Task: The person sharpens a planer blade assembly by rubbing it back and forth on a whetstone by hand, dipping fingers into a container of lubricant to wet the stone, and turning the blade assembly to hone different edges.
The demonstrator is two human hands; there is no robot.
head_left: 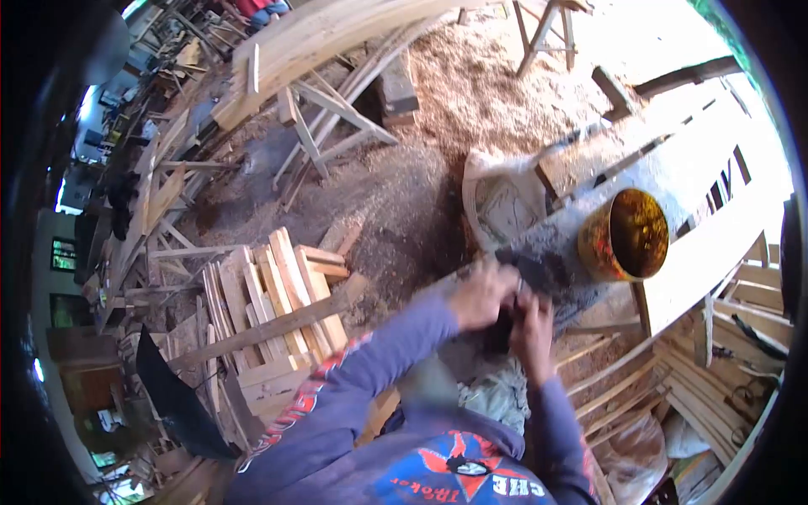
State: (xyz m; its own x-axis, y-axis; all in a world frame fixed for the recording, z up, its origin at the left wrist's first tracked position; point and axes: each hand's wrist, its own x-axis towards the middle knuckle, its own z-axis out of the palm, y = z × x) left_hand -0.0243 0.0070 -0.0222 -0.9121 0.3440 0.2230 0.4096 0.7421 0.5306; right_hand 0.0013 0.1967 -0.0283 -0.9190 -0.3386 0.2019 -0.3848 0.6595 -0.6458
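My left hand point(484, 296) is closed and slightly blurred, with its fingertips close to those of my right hand. My right hand point(533, 335) is also closed, fingers bent inward. Between and below them is a dark piece point(500, 332), too shadowed to name; what each hand pinches is hidden. Both hands are at the near end of a grey, dusty bench top point(560, 252). On that bench, to the right of my hands, a cylindrical tin point(596, 246) with a stained yellow-brown inside stands with its mouth open.
Cut boards point(290, 278) are stacked at left, near a dark sheet-like piece point(172, 396). A long plank point(337, 42) rests on trestles beyond. Wood shavings point(480, 84) cover the floor. A pale sack point(505, 202) lies beside the bench; wooden slats point(682, 379) are at right.
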